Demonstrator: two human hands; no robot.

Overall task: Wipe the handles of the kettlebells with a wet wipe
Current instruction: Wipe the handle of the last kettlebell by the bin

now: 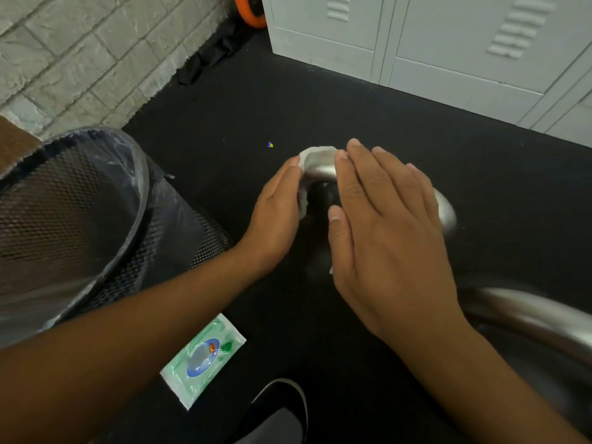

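Note:
A black kettlebell with a silver handle (320, 169) stands on the dark floor in the middle of the view. A white wet wipe (307, 157) is wrapped over the left end of that handle, and my left hand (275, 216) presses it there, fingers curved around the handle's left side. My right hand (381, 225) lies flat with straight fingers over the right part of the handle, hiding most of it. A second kettlebell's silver handle (528, 315) shows at the lower right, its body dark against the floor.
A mesh waste bin (64, 219) with a clear liner stands at the left. A green and white wet wipe pack (205, 357) lies on the floor near my shoe (278, 408). White lockers (448, 43) line the back right, a brick wall (80, 59) the back left.

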